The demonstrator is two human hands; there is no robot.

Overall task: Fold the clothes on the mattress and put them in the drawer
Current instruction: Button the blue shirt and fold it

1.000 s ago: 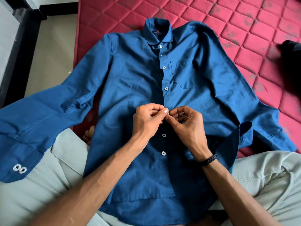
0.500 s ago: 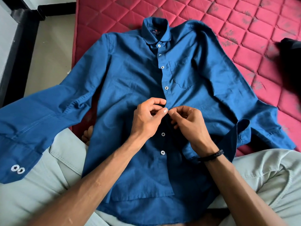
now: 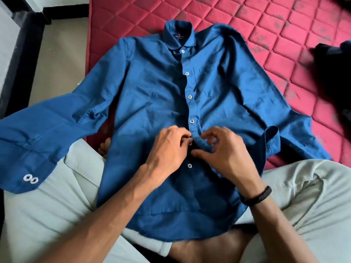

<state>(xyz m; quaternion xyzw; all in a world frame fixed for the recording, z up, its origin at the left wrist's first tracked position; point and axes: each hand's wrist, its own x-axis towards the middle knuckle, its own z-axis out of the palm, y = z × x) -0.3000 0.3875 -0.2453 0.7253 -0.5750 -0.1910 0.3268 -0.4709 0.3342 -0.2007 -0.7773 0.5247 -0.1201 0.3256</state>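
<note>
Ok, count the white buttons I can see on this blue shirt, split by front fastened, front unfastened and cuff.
Fastened front buttons: 4
Unfastened front buttons: 2, one half hidden at the left hand
Cuff buttons: 2
Total: 8 on the blue shirt

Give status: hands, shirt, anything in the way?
Left hand and right hand both pinching shirt front at a button. Shirt unfolded, flat on mattress. Nothing in the way.
</note>
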